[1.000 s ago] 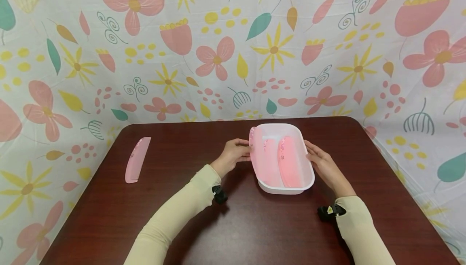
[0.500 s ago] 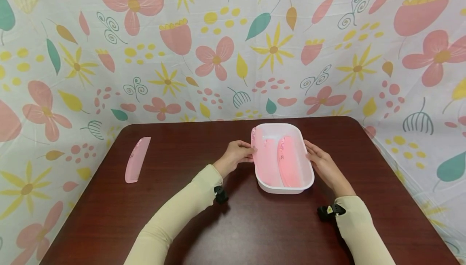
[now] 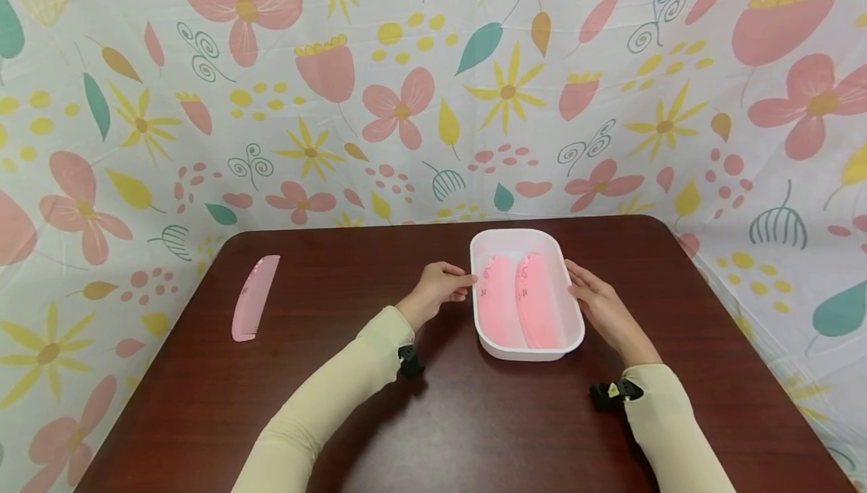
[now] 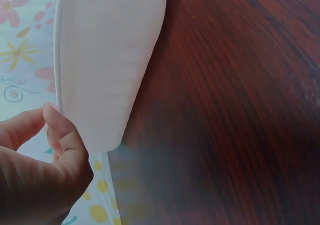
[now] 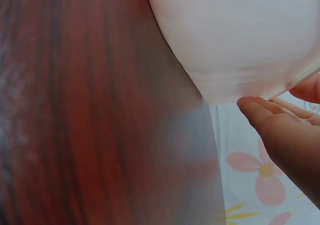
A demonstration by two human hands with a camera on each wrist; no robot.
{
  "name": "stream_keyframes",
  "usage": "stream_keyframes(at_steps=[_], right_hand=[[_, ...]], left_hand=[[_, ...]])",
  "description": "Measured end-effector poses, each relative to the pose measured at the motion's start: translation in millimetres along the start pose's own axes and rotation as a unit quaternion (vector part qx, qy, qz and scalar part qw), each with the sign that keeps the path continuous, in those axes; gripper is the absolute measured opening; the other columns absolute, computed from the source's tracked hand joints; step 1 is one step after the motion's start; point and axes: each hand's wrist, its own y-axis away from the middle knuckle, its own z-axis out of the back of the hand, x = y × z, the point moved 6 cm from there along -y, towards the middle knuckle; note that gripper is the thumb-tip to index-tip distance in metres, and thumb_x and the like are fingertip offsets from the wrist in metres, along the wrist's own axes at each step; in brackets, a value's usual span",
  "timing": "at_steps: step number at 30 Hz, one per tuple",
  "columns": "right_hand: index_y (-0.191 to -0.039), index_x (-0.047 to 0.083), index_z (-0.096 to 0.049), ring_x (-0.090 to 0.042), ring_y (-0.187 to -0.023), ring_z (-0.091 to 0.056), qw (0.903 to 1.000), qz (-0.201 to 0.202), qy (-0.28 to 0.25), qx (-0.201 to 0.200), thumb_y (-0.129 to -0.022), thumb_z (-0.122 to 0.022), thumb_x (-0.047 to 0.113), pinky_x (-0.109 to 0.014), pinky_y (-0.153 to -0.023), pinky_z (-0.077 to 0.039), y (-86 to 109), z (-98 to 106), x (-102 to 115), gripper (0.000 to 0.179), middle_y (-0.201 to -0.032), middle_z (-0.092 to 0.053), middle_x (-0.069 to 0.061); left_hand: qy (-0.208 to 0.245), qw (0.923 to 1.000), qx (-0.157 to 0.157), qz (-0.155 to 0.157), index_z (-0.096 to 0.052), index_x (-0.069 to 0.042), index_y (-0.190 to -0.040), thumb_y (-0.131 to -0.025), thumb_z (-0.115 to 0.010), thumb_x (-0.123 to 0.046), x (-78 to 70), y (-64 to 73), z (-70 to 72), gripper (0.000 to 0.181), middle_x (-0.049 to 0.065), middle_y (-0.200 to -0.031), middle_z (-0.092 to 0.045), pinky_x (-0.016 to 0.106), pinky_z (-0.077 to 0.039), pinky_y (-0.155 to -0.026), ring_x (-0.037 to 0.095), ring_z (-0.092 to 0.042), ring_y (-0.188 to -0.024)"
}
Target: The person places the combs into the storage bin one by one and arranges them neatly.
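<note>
A white plastic basin (image 3: 528,354) stands on the table toward the right in the head view. Inside it lie pink combs: one on the left side (image 3: 497,301) and a deeper pink one on the right (image 3: 538,301). My left hand (image 3: 439,286) is at the basin's left rim, thumb and fingertips close together with no comb between them. On the opposite side my right hand (image 3: 599,308) holds the rim, its fingers against the outer wall and the thumb over the edge. Both wrist views show mostly the basin's outer wall (image 4: 107,60).
Another pink comb (image 3: 256,297) lies alone at the table's far left. The dark brown wooden table (image 3: 379,433) has a rounded back edge meeting a flower-printed cloth (image 3: 406,177) hung behind it.
The pink comb my left hand held at the basin's left rim has gone down inside, onto the left side, and the left fingers have let it go. The right hand has stayed put.
</note>
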Motion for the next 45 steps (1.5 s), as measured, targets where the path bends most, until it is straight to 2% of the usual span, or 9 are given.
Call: stream_keyframes(at_steps=[6, 13, 15, 20, 28, 30, 37, 42, 45], right_hand=[[-0.153, 0.0, -0.01, -0.034, -0.144, -0.012, 1.0, 0.005, -0.002, 0.001, -0.105, -0.037, 0.013, -0.011, -0.095, -0.038, -0.2, 0.4, 0.5, 0.056, -0.158, -0.01, -0.021], [-0.153, 0.001, -0.011, -0.033, -0.144, -0.014, 1.0, 0.003, 0.006, 0.0, -0.105, -0.036, 0.014, -0.011, -0.096, -0.038, -0.2, 0.8, 1.1, 0.056, -0.158, -0.012, -0.02], [-0.153, 0.001, -0.011, -0.033, -0.144, -0.014, 1.0, 0.004, 0.007, 0.001, -0.105, -0.037, 0.015, -0.012, -0.097, -0.037, 0.0, 1.3, 1.5, 0.056, -0.158, -0.011, -0.02], [-0.152, -0.001, -0.011, -0.034, -0.144, -0.013, 1.0, 0.009, 0.002, 0.003, -0.105, -0.038, 0.015, -0.012, -0.098, -0.037, -0.2, 1.8, 1.5, 0.057, -0.158, -0.01, -0.02], [-0.152, -0.001, -0.011, -0.034, -0.144, -0.013, 1.0, 0.007, -0.004, 0.0, -0.105, -0.036, 0.012, -0.011, -0.095, -0.038, -0.7, 1.1, -2.4, 0.055, -0.157, -0.011, -0.022], [-0.152, -0.001, -0.012, -0.034, -0.144, -0.013, 1.0, 0.006, -0.003, 0.0, -0.105, -0.036, 0.012, -0.011, -0.095, -0.038, -0.9, 1.5, -2.9, 0.055, -0.157, -0.012, -0.022], [-0.153, 0.001, -0.011, -0.033, -0.144, -0.013, 1.0, 0.009, 0.003, 0.003, -0.105, -0.038, 0.016, -0.013, -0.099, -0.036, -0.5, 2.1, -0.8, 0.057, -0.158, -0.011, -0.02], [-0.153, 0.001, -0.011, -0.033, -0.144, -0.013, 1.0, 0.004, 0.0, 0.001, -0.105, -0.038, 0.015, -0.015, -0.102, -0.035, -0.1, 1.8, -0.1, 0.057, -0.158, -0.011, -0.02], [-0.153, 0.0, -0.011, -0.033, -0.144, -0.012, 1.0, 0.001, -0.005, 0.001, -0.105, -0.036, 0.012, -0.017, -0.104, -0.034, 0.4, 0.8, 0.0, 0.056, -0.158, -0.011, -0.02]], left_hand=[[0.002, 0.9999, -0.013, -0.001, -0.056, 0.005, -0.104, -0.083, -0.075, -0.007, -2.1, 1.4, 13.8, 0.03, 0.009, -0.084, -0.059, 0.023, -0.055, -0.059, 0.015, -0.058, -0.061], [0.003, 0.9996, -0.025, -0.015, -0.056, 0.007, -0.111, -0.086, -0.072, -0.007, -9.5, 7.8, 40.2, 0.033, 0.007, -0.086, -0.06, 0.024, -0.055, -0.06, 0.015, -0.057, -0.063], [0.005, 0.9992, -0.035, -0.018, -0.057, 0.006, -0.113, -0.086, -0.072, -0.007, -8.7, 4.1, 50.7, 0.034, 0.006, -0.087, -0.061, 0.025, -0.055, -0.062, 0.015, -0.058, -0.063], [0.012, 0.9978, -0.057, -0.033, -0.058, 0.004, -0.118, -0.088, -0.07, -0.008, -12.7, 3.6, 77.4, 0.035, 0.01, -0.096, -0.065, 0.036, -0.057, -0.075, 0.016, -0.062, -0.069], [0.056, 0.9907, -0.086, -0.089, -0.056, 0.003, -0.123, -0.093, -0.062, -0.004, -14.9, 2.7, 123.2, 0.031, 0.027, -0.123, -0.058, 0.049, -0.046, -0.098, 0.014, -0.065, -0.079], [0.072, 0.9871, -0.099, -0.104, -0.056, 0.004, -0.122, -0.093, -0.061, -0.003, -15.6, 2.9, 135.9, 0.03, 0.025, -0.118, -0.061, 0.049, -0.044, -0.099, 0.012, -0.065, -0.078], [0.097, 0.9763, -0.136, -0.137, -0.054, 0.005, -0.124, -0.094, -0.059, -0.001, -17.5, 6.7, 175.8, 0.031, -0.003, -0.087, -0.066, 0.046, -0.042, -0.103, 0.012, -0.064, -0.084], [0.105, 0.9682, -0.162, -0.159, -0.053, 0.004, -0.127, -0.094, -0.059, -0.001, -16.5, 9.6, 202.7, 0.034, -0.006, -0.085, -0.065, 0.039, -0.046, -0.099, 0.014, -0.064, -0.089], [0.108, 0.9623, -0.183, -0.17, -0.053, 0.004, -0.126, -0.093, -0.059, 0.001, -14.4, 12.2, 220.2, 0.034, -0.007, -0.083, -0.064, 0.029, -0.051, -0.09, 0.012, -0.064, -0.087]])
